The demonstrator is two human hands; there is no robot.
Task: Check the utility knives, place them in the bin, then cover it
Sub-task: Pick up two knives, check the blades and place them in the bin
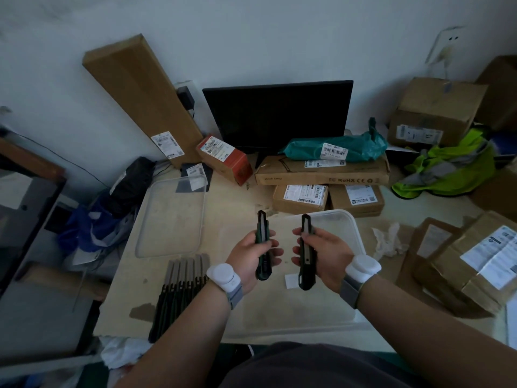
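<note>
**Two knives held up for checking, bin open below**

Two dark green utility knives with grey metal slider tracks are held upright above the bench, one in each fist: the left hand (253, 254) is wrapped round the left knife (263, 247), and the right hand (321, 252) is closed on the right knife (306, 252). Whether any blade is extended cannot be told. The check is probably best done with the tips kept pointing away from the body and apart, each slider being worked by the thumb and the blade drawn fully back before release.

The clear plastic bin (347, 225) lies directly beneath and to the right of the hands, with nothing visible inside — a short lowering should be enough. Its near edge reaches the bench front, so knives are better laid toward the middle. The transparent flat lid (170, 217) rests well to the left, its far corner on a dark parcel. A row of unchecked green-handled knives (179, 292) waits just beside the left wrist, overhanging the bench's near edge — a sideways sweep could knock them off. Cardboard boxes crowd the far side.
</note>
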